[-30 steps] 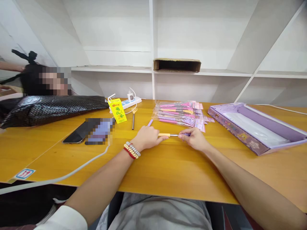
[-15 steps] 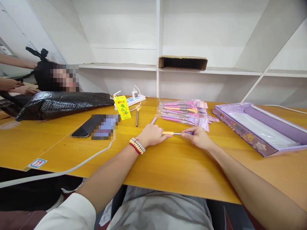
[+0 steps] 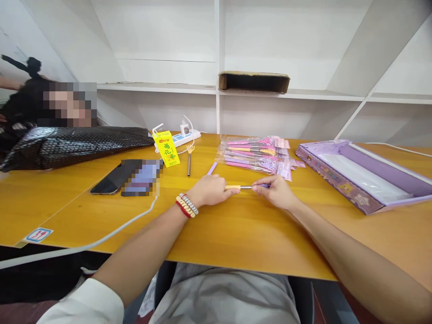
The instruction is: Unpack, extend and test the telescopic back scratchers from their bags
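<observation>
My left hand, with beaded bracelets at its wrist, is closed around the yellow handle of a back scratcher. A short metal rod runs from that handle to my right hand. There my fingers pinch the scratcher's purple end, mostly hidden by them. Just beyond my left hand lies a loose purple handle. Farther back is a yellow claw head on a metal rod. Several bagged back scratchers in pink, purple and yellow are piled behind my hands.
An open purple display box stands at the right. To the left are a yellow drink carton, a power strip, phones, a white cable and a black bubble-wrap bag. Another person is at far left.
The view has shifted slightly, so everything sits a little farther left and higher. Both hands keep the same grip on the back scratcher. The other person's hands have moved mostly out of view.
</observation>
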A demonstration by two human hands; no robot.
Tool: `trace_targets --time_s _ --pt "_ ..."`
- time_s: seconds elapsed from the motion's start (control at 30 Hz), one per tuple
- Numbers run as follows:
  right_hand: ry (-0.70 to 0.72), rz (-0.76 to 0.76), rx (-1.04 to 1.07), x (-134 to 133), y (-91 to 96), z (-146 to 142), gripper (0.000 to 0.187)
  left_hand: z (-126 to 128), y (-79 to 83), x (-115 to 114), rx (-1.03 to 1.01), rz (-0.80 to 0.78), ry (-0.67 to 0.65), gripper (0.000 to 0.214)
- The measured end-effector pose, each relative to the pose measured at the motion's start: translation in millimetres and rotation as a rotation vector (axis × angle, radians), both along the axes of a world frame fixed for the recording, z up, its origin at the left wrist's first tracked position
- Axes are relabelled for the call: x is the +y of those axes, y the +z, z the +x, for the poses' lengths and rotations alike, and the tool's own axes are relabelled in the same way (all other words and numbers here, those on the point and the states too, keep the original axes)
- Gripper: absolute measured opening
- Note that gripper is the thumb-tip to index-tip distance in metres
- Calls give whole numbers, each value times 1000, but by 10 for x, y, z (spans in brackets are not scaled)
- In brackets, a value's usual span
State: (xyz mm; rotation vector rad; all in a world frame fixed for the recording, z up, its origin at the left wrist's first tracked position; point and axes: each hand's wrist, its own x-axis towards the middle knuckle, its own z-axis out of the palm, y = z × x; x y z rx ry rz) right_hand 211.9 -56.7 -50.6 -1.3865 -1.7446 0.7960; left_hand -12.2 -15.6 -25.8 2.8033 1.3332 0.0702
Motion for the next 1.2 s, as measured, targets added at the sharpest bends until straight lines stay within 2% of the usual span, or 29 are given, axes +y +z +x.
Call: trace_targets --time_s 0.17,0.3,0.47,0.6,0.93,1.2 --pt "1 0 10 27 -50 29 29 22 -34 10 4 86 -21 71" --pt "28 0 -2 57 -74 98 32 10 -19 30 -93 105 -72 55" --pt "121 203 -161 93 -49 159 28 -91 17 104 -187 53 -153 38" --pt "151 264 -233 87 -25 170 26 -118 25 105 -177 37 -174 36" --pt "3 69 -66 52 -68 123 24 56 -31 -65 28 90 -149 54" --pt "-44 59 -13 62 -74 74 24 101 -36 -105 82 142 -140 50"
